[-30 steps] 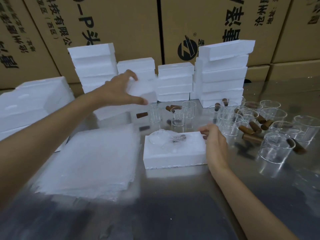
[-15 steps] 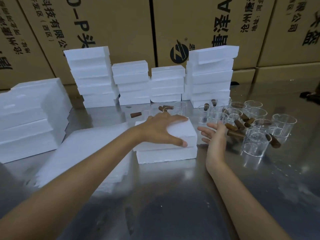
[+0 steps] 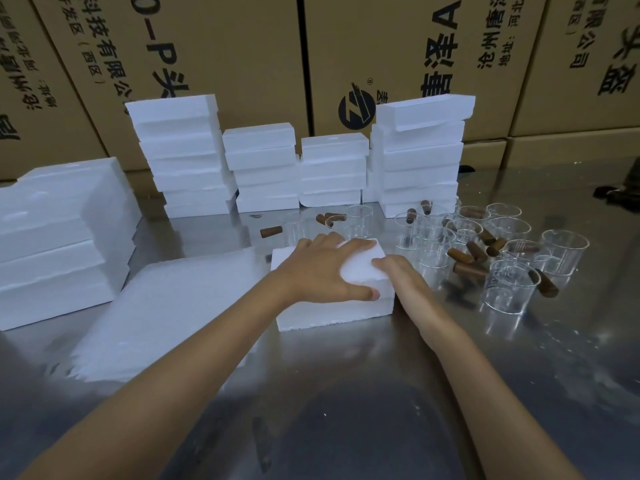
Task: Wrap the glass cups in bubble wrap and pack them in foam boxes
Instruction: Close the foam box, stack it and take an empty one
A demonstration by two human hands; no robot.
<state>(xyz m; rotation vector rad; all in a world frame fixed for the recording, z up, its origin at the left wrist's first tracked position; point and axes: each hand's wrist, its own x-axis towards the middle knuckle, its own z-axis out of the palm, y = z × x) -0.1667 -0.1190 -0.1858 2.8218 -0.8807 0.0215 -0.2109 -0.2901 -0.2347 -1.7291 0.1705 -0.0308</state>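
Pressing my left hand (image 3: 322,271) flat, fingers spread, on the lid of the white rectangular foam box (image 3: 332,311) lying mid-table on the shiny steel table (image 3: 381,393). My right hand (image 3: 398,271) is cupping the box's right end, fingers loosely curled against it. Head view: clear glass cups (image 3: 504,285) with brown cylindrical corks (image 3: 469,256) are sitting just right of the box; stack of translucent bubble wrap sheets (image 3: 166,313) is lying just left. Stacked white foam boxes (image 3: 419,157) are standing behind.

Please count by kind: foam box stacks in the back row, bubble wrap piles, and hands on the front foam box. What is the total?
Foam box stacks in the back row: 4
Bubble wrap piles: 1
Hands on the front foam box: 2, left hand and right hand
Total: 7
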